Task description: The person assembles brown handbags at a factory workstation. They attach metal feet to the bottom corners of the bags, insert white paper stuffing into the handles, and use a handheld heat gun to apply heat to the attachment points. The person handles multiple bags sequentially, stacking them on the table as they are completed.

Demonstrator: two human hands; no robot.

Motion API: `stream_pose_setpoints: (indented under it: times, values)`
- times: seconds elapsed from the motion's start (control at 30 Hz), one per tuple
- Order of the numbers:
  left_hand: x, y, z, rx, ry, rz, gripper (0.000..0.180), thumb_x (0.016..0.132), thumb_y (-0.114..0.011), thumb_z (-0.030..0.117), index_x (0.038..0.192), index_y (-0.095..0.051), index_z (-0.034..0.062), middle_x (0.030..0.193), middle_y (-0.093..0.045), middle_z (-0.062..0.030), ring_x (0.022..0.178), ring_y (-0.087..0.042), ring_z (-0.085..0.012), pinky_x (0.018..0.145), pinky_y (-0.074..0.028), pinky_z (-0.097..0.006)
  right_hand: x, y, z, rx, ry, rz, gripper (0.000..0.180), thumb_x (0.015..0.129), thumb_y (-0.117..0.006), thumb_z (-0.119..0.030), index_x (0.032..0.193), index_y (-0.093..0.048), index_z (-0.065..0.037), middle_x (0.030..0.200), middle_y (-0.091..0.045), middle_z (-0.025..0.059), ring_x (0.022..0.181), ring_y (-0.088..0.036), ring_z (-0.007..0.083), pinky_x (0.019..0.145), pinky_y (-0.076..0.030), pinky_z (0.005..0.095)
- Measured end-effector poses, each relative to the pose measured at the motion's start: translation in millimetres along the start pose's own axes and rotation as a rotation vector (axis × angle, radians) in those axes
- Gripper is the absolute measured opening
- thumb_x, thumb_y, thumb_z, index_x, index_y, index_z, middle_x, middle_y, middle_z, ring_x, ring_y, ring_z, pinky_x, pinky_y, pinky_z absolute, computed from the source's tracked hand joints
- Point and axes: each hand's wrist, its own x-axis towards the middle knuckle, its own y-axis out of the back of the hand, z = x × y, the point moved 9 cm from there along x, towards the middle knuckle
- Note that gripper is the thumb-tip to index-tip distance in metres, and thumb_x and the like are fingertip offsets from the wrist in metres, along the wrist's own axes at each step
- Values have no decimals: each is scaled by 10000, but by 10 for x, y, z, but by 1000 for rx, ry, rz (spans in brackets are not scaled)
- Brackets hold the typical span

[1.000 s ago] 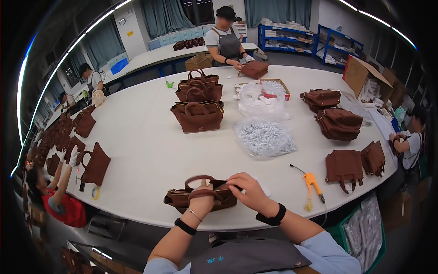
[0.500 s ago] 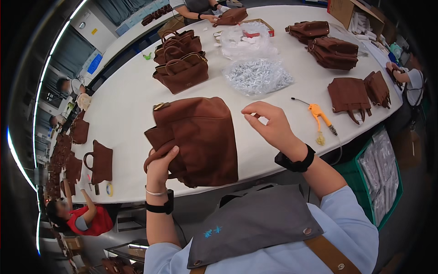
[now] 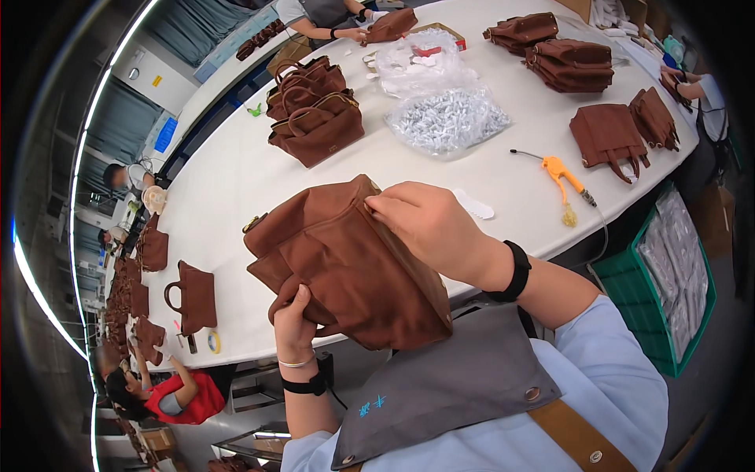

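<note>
A brown leather handbag [image 3: 346, 271] is held tilted above the table's near edge, its base turned to the right. My left hand [image 3: 295, 322] is closed around its handle, thumb up. My right hand [image 3: 432, 228] is closed at the bag's far upper corner, its fingertips pinched along the base edge where a small gold-coloured spot shows. Whether a small piece sits between those fingertips is hidden. Just beyond my right hand lies a flat white rounded piece [image 3: 474, 204]. An orange air blow gun [image 3: 560, 175] rests on the table to the right.
Clear plastic bags [image 3: 448, 122] of small white pieces lie mid-table. Brown handbags [image 3: 318, 126] stand far left; others [image 3: 568, 64] lie far right, more [image 3: 609, 134] nearer. A green crate [image 3: 696, 330] sits right. Co-workers handle bags at the far side, left and right.
My right hand has come down and left onto the bag's corner. The bag has turned so its base shows on the right. My left hand keeps its hold.
</note>
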Motion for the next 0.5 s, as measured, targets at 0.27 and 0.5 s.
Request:
stream_pose_setpoints:
  times: [0.27, 0.5]
  values:
    - [-28, 38, -117, -115, 32, -40, 441, 902, -691, 143, 1243, -549, -97, 1215, -595, -177, 1092, -598, -301, 940, -512, -459, 84, 385, 63, -259, 107, 274, 194, 723, -697, 49, 907, -672, -8, 772, -653, 104, 649, -626, 251, 545, -507, 340]
    - [-47, 108, -190, -123, 50, -61, 440, 889, -713, 202, 1187, -562, -85, 1216, -601, -178, 1088, -604, -312, 948, -512, -463, -45, 122, 344, -67, -93, 102, 111, 744, -704, 11, 852, -686, -9, 739, -650, 94, 640, -633, 231, 574, -509, 309]
